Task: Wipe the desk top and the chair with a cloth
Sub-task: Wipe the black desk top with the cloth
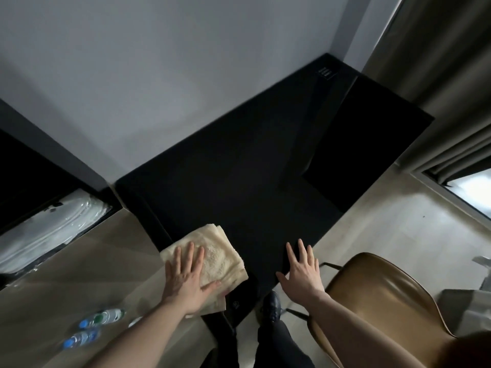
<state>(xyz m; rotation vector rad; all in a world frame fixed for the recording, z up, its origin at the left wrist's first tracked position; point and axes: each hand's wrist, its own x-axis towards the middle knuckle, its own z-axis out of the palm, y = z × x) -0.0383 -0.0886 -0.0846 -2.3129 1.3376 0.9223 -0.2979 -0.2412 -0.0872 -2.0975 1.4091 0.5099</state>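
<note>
A folded cream cloth [220,251] lies on the near left corner of the black desk top [252,176]. My left hand [187,277] presses flat on the cloth, fingers spread, thumb over its near edge. My right hand [301,269] rests flat and empty on the desk's near edge, fingers apart. A tan leather chair [385,290] with a dark metal frame stands to the right of the desk, just beyond my right forearm.
Two water bottles with blue caps [102,317] [79,339] lie on the beige counter [79,261] at the left. A grey wall [159,75] backs the desk. Curtains [446,75] hang at the right. My dark shoe [271,305] shows on the pale floor.
</note>
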